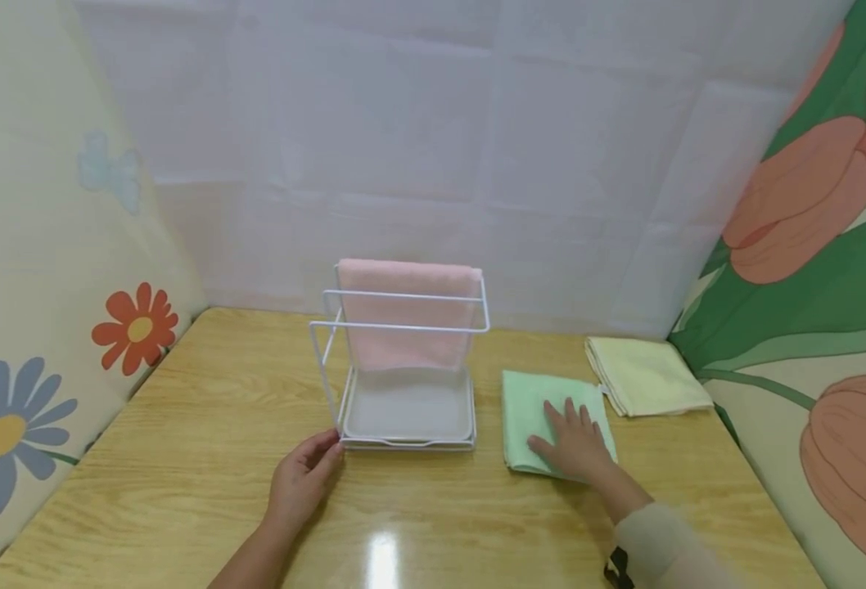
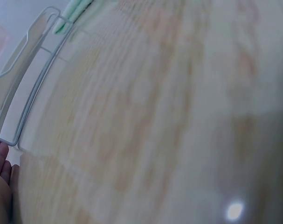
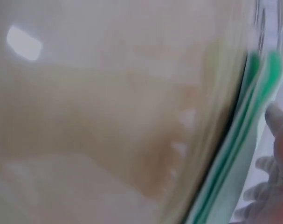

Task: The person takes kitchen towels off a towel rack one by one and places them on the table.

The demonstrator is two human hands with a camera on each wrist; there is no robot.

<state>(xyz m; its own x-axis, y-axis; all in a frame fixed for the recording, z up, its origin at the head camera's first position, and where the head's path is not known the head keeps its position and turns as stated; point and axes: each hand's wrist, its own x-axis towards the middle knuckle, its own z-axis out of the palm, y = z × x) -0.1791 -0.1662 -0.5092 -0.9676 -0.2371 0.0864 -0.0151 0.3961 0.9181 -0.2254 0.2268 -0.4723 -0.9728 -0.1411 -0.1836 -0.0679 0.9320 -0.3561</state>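
A small white wire towel rack (image 1: pixel 370 327) stands mid-table with a pink towel (image 1: pixel 407 343) draped over its rearmost bar. At its front left bottom corner, my left hand (image 1: pixel 302 483) pinches the frame between thumb and fingers. In the left wrist view, only some fingers (image 2: pixel 0 156) show beside that corner. To the right of the rack lies a folded green towel (image 1: pixel 525 409). My right hand (image 1: pixel 576 446) rests on it with fingers spread. The right wrist view catches the layered edge of the green towel (image 3: pixel 239 135) beside the thumb and fingers.
A white tray (image 1: pixel 407 405) sits in the rack's base. Behind and right of the green towel, a folded pale yellow towel (image 1: pixel 647 376) lies near the table's right edge. A white sheet (image 1: pixel 403 123) hangs behind the wooden table (image 1: pixel 182 466), and flower-printed walls flank both sides.
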